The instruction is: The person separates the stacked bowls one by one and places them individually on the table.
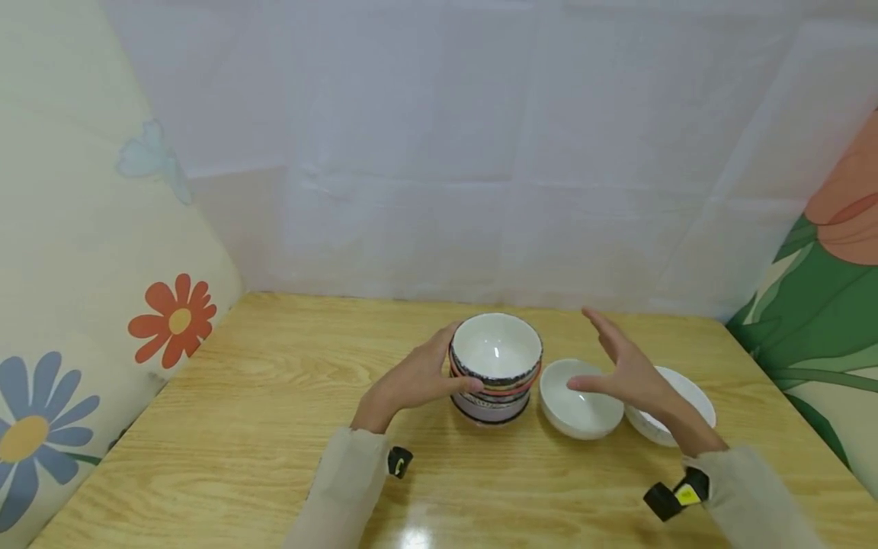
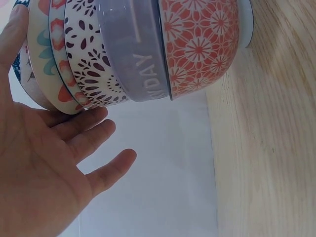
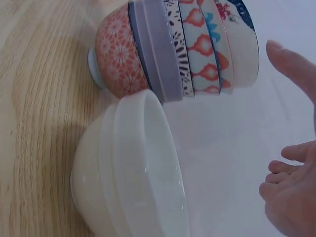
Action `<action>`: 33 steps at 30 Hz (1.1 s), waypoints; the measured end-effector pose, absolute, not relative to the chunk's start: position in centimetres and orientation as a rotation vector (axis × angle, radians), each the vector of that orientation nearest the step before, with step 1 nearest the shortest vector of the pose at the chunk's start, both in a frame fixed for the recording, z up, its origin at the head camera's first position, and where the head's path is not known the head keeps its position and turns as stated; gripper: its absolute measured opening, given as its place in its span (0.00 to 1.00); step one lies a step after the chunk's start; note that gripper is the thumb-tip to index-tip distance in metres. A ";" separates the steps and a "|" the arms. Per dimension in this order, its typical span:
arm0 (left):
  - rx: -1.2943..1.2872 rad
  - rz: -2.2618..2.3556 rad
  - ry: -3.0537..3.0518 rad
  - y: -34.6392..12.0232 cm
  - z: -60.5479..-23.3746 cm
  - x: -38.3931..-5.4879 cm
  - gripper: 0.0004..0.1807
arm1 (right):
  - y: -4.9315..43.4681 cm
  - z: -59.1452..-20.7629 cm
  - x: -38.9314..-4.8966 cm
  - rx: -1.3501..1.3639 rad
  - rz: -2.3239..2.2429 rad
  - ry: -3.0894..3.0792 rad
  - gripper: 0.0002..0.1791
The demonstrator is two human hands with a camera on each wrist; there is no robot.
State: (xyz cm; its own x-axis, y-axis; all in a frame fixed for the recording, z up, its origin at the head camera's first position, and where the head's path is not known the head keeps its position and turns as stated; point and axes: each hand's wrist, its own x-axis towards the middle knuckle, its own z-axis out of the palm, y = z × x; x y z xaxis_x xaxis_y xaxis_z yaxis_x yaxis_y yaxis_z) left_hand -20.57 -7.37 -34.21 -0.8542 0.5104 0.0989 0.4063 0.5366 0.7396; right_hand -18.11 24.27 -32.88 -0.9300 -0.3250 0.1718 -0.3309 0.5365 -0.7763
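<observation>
A stack of patterned bowls (image 1: 490, 412) stands upright on the table, its top bowl (image 1: 497, 347) white inside with a dark speckled rim. From the left, my left hand (image 1: 418, 377) touches the upper bowls, thumb at the front and fingers spread along the side. The left wrist view shows those fingers (image 2: 84, 133) fairly straight, some apart from the bowls. Lower down are a lilac bowl (image 2: 131, 49) and a red flower-patterned one (image 2: 197, 49). My right hand (image 1: 631, 374) hovers over the white bowls (image 1: 579, 419) beside the stack, thumb and fingers apart, holding nothing.
Another white bowl (image 1: 700, 396) sits farther right, partly behind my right wrist. The wooden table (image 1: 274, 358) meets a white cloth (image 1: 411, 191) at the back. Flower-printed cloths (image 1: 68, 229) hang on both sides.
</observation>
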 end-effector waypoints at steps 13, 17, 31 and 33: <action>0.820 1.236 2.644 -7.4 -34.5 -20.7 0.53 | 20.8 -33.1 -19.2 0.720 1.409 -2.673 0.58; 0.822 1.243 2.640 -7.5 -34.5 -20.7 0.53 | 19.9 -33.2 -19.3 0.729 1.443 -2.684 0.59; 0.860 1.255 2.614 -7.6 -34.5 -20.6 0.52 | 17.9 -34.6 -19.8 0.768 1.564 -2.650 0.62; 0.854 1.251 2.616 -7.6 -34.5 -20.6 0.53 | 17.7 -34.6 -19.8 0.764 1.575 -2.648 0.62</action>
